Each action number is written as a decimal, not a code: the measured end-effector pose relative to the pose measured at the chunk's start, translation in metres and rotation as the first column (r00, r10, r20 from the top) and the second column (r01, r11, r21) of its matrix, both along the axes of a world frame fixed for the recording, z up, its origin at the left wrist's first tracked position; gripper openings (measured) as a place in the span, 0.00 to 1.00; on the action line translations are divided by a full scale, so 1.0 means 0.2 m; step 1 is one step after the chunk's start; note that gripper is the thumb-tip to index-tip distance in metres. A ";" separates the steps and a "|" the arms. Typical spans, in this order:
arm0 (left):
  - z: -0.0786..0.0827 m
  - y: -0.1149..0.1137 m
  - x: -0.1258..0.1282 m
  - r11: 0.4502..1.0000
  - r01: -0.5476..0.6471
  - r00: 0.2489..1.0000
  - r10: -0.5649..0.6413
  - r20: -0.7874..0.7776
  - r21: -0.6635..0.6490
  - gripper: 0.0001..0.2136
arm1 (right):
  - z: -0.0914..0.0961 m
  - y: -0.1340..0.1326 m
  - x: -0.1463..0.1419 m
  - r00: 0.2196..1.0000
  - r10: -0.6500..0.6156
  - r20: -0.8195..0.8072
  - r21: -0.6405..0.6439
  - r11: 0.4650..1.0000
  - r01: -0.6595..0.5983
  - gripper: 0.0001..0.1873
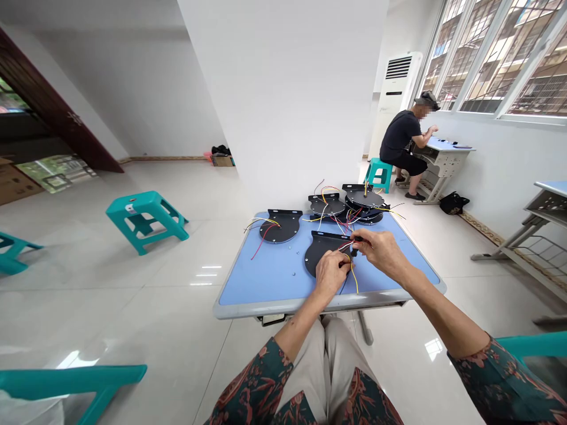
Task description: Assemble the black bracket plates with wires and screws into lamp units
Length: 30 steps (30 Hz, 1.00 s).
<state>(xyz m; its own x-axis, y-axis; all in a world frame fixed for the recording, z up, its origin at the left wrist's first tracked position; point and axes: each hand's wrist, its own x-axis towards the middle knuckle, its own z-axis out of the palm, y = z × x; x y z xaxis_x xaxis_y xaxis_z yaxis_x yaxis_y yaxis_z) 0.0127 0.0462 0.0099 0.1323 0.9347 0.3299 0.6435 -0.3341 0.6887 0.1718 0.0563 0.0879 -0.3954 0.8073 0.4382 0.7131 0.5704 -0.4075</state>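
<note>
Black sheet-metal plate point(323, 251) with a bent bracket along its far edge lies flat on the blue top of the bench point(266, 274), directly under the person's two hands, which are close together but not touching. The right hand point(381, 252) pinches a small black part point(355, 252) between thumb and fingers, and thin red and white wires point(344, 245) run from that spot across the plate. The left hand point(331, 273) sits at the plate's near edge with its fingers curled beside the same wires; whether it grips them, I cannot tell. A yellow wire point(355, 280) drops past the plate onto the bench. Further left, a second plate point(279, 227) trails yellow and red leads, and at the far edge more plates point(363, 200) are stacked in a tangle of coloured wires. Beyond the bench, a co-worker point(398, 139) in a dark T-shirt sits on a teal plastic stool point(378, 174) at a blue-topped desk point(447, 144) beneath barred windows point(496, 59), beside a white air conditioner point(398, 82). Another teal plastic stool point(144, 221) stands on the tiled floor point(133, 307)
</note>
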 end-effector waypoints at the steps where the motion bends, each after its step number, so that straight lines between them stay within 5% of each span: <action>1: 0.01 0.00 0.00 1.000 -0.009 1.000 0.009 0.017 -0.028 0.04 | 0.00 -0.01 -0.02 0.997 -0.054 0.060 0.028 0.998 0.053 0.08; 8: 0.03 0.00 -0.01 0.992 -0.043 0.998 0.048 0.040 -0.121 0.06 | 0.05 -0.07 -0.11 0.864 -0.349 0.363 0.138 0.937 0.320 0.17; 16: 0.04 -0.01 -0.02 0.994 -0.016 0.999 0.020 0.040 -0.108 0.06 | 0.11 -0.07 -0.06 0.957 -0.087 0.278 0.055 0.996 0.074 0.12; 26: 0.07 -0.02 -0.01 0.991 -0.036 0.998 0.043 0.047 -0.133 0.04 | 0.09 -0.10 -0.17 0.820 -0.406 0.404 0.206 0.914 0.350 0.21; 30: 0.06 -0.01 -0.01 0.992 -0.039 0.998 0.045 0.045 -0.120 0.03 | 0.11 -0.09 -0.12 0.903 -0.284 0.324 0.134 0.958 0.253 0.13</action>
